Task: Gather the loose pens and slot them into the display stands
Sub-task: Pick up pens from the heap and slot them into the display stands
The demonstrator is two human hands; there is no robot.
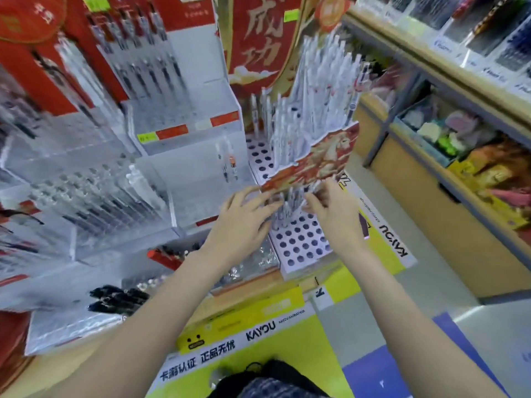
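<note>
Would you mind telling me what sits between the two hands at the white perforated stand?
In the head view, a small bunch of white pens stands in the stand between the left hand and right hand.

Stationery shop; tiered pen display stands [298, 242]; price labels [145, 137]; stocked shelves [431, 67].

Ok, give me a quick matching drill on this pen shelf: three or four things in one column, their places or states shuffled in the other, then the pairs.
Things:
1. white pens
2. hole board
3. clear box
4. black pens

Places or states:
A. lying flat at the lower left shelf edge
B. bunched between the left hand and right hand
C. mostly empty holes, below the hands
D. holds two pens standing against its wall

Pairs: 1-B, 2-C, 3-D, 4-A
</note>
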